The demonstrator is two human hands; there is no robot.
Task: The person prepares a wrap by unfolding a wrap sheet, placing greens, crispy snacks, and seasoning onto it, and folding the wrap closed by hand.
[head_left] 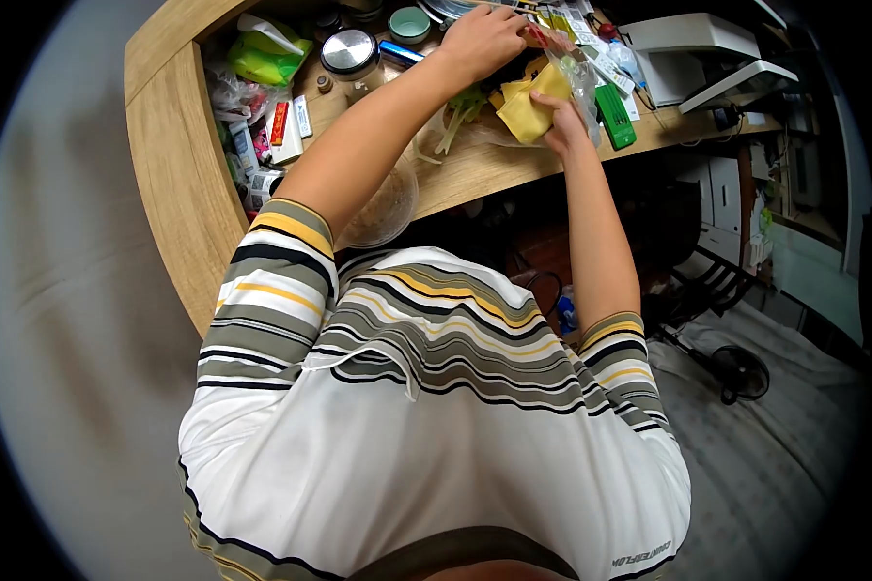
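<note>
My left hand reaches over the desk with its fingers closed at the red-edged top of a clear plastic bag. My right hand grips a folded yellow cloth-like piece, thumb on top, against the bag. Part of the bag lies behind the yellow piece and the fingers. Pale green, leafy vegetable-like strands rest beside it on the wooden desk. Close to my left forearm is a clear round plastic container, partly hidden by the arm.
A jar with a silver lid, a green bowl and a bright green packet stand at the back left. Right of the bag lies a green case-like object, near a white device. A black fan is lower right.
</note>
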